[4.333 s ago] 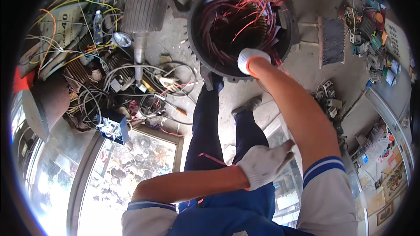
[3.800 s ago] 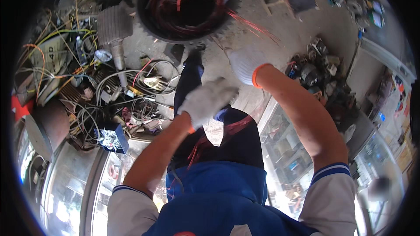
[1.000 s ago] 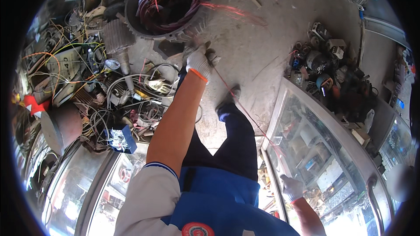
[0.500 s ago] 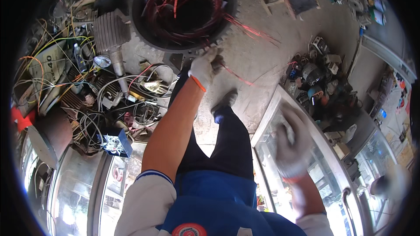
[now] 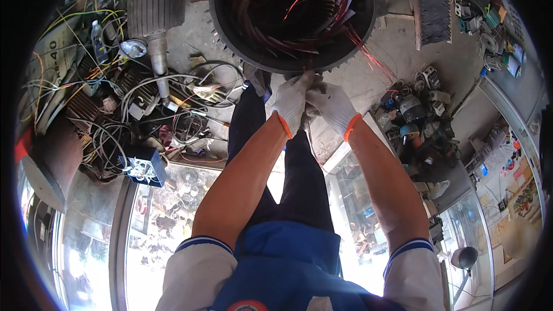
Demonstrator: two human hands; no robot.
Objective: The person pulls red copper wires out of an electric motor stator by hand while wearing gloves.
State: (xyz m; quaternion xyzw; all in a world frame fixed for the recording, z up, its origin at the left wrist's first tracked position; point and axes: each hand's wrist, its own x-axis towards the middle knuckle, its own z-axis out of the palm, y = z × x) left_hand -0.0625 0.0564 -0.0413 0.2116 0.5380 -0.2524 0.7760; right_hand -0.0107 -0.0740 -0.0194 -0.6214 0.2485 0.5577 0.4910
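Observation:
A large dark round motor stator (image 5: pixel 230 40) stands on the floor ahead, with bundles of red winding wire (image 5: pixel 247 29) around its bore. Below its near rim my two gloved hands meet, fingertips together. My left hand (image 5: pixel 291 101), in a white glove with an orange cuff, is closed in a pinch on a thin red wire (image 5: pixel 309 132) that trails down between my legs. Against it my right hand (image 5: pixel 334 105), gloved alike, is also closed at the same spot. The wire between the fingertips is mostly hidden by the gloves.
Loose red wire ends (image 5: pixel 371 57) hang over the stator's right side. To the left lie a finned motor housing (image 5: pixel 155 8), tangled grey cables (image 5: pixel 138 95) and a blue box (image 5: pixel 144 167). Piled motor parts (image 5: pixel 412 109) sit at right beside a glass door (image 5: pixel 360 196).
My right hand has come in from the lower right to join my left below the stator. The view has shifted, so the stator appears farther right.

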